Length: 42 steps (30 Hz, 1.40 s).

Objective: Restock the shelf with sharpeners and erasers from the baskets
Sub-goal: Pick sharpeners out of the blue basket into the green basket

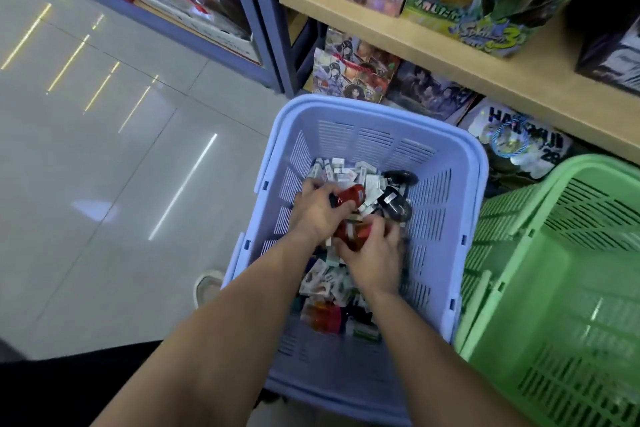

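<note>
Left hand [318,216] grips upper sharpener [351,196]; right hand [375,257] grips lower sharpener [353,236].

My only camera sits on my head, tilted forward and steeply down, close above the blue basket [346,104]. Its wide angle catches the tiled floor [104,184] leftward and the wooden shelf [450,55] rightward.

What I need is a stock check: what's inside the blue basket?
Small white packs, black items, one red item gripped by the left hand, another by the right hand. The hands cover what lies beneath.
</note>
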{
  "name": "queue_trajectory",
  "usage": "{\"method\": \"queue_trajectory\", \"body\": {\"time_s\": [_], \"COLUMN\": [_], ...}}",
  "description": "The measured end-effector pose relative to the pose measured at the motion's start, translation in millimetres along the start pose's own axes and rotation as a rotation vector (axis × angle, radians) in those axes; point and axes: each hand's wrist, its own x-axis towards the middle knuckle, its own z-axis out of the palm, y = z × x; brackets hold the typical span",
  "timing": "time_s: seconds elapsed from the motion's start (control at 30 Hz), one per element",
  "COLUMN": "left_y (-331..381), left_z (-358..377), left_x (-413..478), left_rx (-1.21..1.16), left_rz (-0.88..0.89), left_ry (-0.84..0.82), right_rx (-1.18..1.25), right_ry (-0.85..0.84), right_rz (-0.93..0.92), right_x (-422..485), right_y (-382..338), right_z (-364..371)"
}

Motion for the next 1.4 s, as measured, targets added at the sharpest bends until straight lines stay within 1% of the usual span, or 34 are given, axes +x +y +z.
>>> {"method": "queue_trajectory", "body": {"time_s": [0.07,0.27,0.37,0.5,0.63,0.8,0.97,1.1,1.23,1.33,1.4], "left_y": [2,5,4,1,7,4,8,28,63,92,116], "left_z": [-3,-15,-21,-24,-29,-28,-30,-41,-62,-77,-78], "left_x": [0,0,0,-2,-7,-9,-9,-21,-45,-69,-89], "left_rx": [-0.059,-0.186,-0.276,-0.42,-0.487,-0.473,-0.456,-0.521,-0.456,-0.386,-0.336], "left_rz": [0.001,0.008,0.017,0.009,-0.01,0.0,-0.001,-0.025,0.026,0.085,0.145], "left_ry": [0.025,0.075,0.042,0.022,0.04,0.047,0.04,0.011,-0.007,-0.029,-0.064], "right_rx": [-0.03,-0.258,-0.237,-0.121,-0.156,-0.245,-0.084,0.178,0.338,0.451,0.504], "right_ry": [-0.043,-0.12,-0.116,-0.03,-0.063,-0.094,0.01,0.113,0.132,0.191,0.264], "right_rz": [-0.028,-0.099,-0.105,-0.125,-0.182,-0.243,-0.195,-0.142,-0.123,-0.152,-0.158], "right_x": [0,4,4,4,5,7,9,-9,-37,-50,-52], "right_y": [0,-8,-12,-12,-14,-12,-16,-25,-30,-20,-2], "right_z": [1,0,-2,-8,-9,1,-9,-40,-96,-151,-189]}}
